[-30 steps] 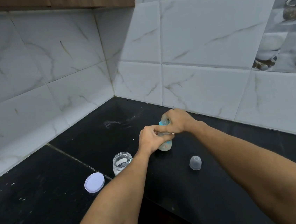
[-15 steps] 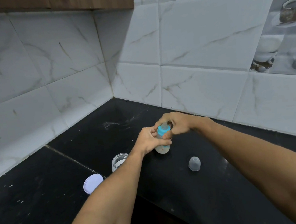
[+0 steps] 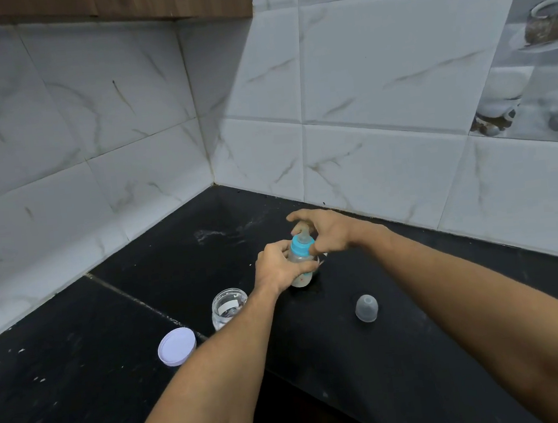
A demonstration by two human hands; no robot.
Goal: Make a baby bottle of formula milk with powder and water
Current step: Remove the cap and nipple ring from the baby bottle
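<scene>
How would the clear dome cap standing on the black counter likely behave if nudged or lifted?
The dome cap looks like thin translucent plastic, so it is probably light and would skid easily on the smooth counter. It seems to stand on its wider open end, so fairly stable; knocked over, its round shape would likely roll.

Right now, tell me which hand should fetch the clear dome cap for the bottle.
Right. The dome cap lies on the counter on the right hand's side, while the left hand grips the bottle body and steadies it.
</scene>
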